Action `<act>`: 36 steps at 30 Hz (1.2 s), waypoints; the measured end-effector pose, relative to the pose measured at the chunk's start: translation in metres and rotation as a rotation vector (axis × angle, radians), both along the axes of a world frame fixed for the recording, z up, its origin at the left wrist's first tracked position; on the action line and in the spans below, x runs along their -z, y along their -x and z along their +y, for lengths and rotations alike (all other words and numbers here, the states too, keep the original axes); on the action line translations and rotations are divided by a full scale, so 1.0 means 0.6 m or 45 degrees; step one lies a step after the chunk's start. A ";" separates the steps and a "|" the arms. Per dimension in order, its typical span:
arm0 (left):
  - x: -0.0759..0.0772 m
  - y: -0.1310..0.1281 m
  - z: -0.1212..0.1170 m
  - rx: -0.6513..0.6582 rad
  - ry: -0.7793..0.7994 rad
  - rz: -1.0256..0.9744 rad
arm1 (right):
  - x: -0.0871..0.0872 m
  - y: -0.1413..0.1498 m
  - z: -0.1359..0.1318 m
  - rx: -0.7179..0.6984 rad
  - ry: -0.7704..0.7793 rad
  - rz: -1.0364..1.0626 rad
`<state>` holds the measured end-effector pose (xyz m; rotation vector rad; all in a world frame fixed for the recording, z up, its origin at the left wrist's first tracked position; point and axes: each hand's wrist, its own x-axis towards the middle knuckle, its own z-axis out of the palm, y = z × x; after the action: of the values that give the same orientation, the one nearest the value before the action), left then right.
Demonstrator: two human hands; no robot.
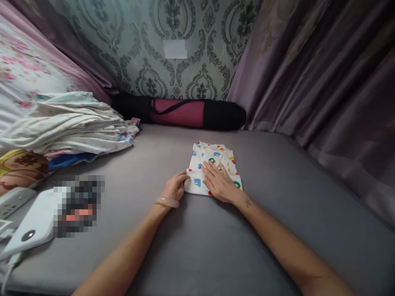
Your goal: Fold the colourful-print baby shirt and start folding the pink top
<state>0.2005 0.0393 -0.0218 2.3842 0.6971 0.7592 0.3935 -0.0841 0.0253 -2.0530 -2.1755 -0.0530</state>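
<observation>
A small white garment [212, 158] printed with blue, green, red and yellow shapes lies folded into a rectangle on the grey bed surface [277, 197]. My right hand [219, 183] rests flat on top of it, fingers stretched out and pointing away from me. My left hand [175, 188], with a pale bangle on the wrist, is curled at the garment's left edge, fingers pinching the fabric there.
A pile of folded pale clothes [68, 123] sits at the left. A black and maroon roll bag [185, 112] lies against the patterned wall. A white power bank [31, 228] and a power strip [12, 201] lie at the near left. Purple curtains [324, 82] hang on the right.
</observation>
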 end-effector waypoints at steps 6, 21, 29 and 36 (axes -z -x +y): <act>0.000 0.005 0.004 -0.112 0.015 -0.046 | 0.035 0.002 0.009 0.001 0.124 0.069; -0.007 0.004 0.007 -0.373 0.197 -0.194 | 0.005 0.089 0.057 -0.094 0.031 0.072; -0.007 0.003 0.003 -0.322 0.109 -0.201 | 0.027 0.096 0.065 -0.158 0.186 0.284; -0.021 0.000 -0.017 0.015 -0.116 -0.187 | -0.005 0.037 0.012 0.019 0.062 0.252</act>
<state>0.2005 0.0290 -0.0090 2.3820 0.5989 0.9689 0.3712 -0.0766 0.0284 -2.0049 -2.0613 0.1955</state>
